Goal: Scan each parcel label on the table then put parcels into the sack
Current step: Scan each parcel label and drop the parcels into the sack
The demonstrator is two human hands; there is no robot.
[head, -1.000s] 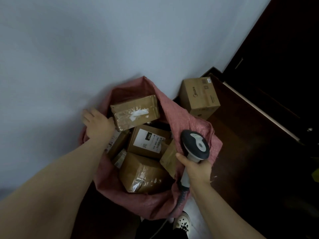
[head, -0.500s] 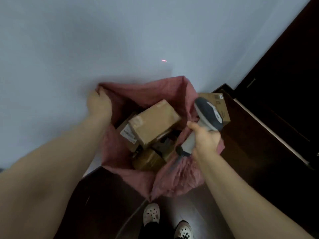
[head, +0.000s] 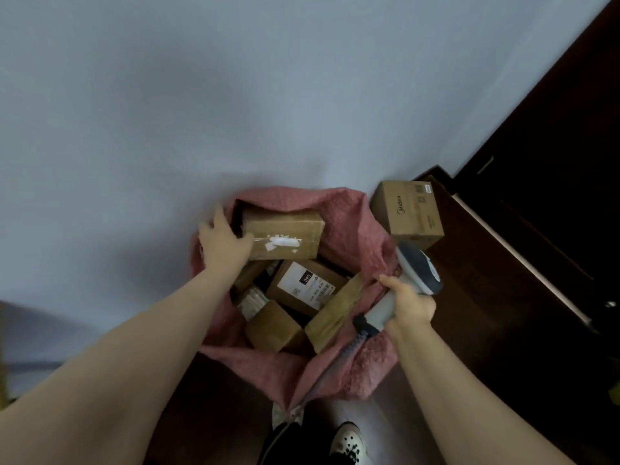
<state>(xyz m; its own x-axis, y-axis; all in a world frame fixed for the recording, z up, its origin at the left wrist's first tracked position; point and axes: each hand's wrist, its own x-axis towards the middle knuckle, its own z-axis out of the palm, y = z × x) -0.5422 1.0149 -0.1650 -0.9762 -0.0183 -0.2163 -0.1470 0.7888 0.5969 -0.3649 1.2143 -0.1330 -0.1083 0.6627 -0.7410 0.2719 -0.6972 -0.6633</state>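
Fingers of the left hand lie spread and fairly straight against the left end of the top parcel, a brown box with torn white tape, with the thumb laid on its front face. That box sits at the far side of the open pink sack, above a labelled parcel (its white sticker reads 060) and several more brown boxes packed inside. The right hand is curled round the handle of the scanner at the sack's right rim, with the cable running down over the sack's near edge. One more carton stands outside the sack on the dark floor, against the pale wall.
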